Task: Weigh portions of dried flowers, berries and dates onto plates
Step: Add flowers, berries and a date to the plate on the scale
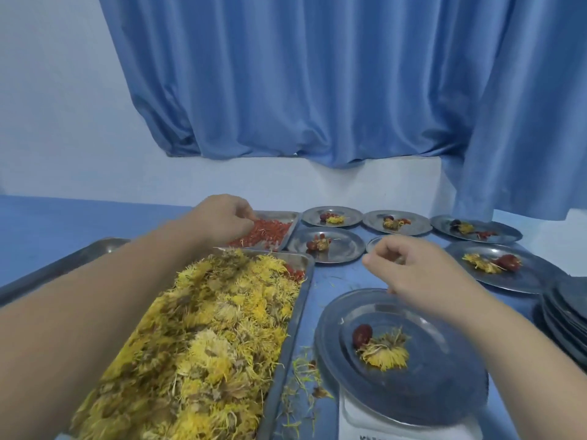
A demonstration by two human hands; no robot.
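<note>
My left hand (222,219) reaches into the far tray of red berries (273,233), its fingertips curled and pinching berries. My right hand (413,268) hovers with curled fingers above the far rim of the steel plate (444,392); I see nothing in it. That plate sits on a white scale (365,420) and carries one red date (362,334) and one yellow dried flower (384,352). A long tray heaped with yellow dried flowers (206,338) lies under my left forearm.
Several filled plates stand at the back right, such as one plate (349,246) and another plate (524,281). A stack of plates (565,315) sits at the right edge. An empty steel tray (63,262) lies left. Loose petals litter the blue table (301,385).
</note>
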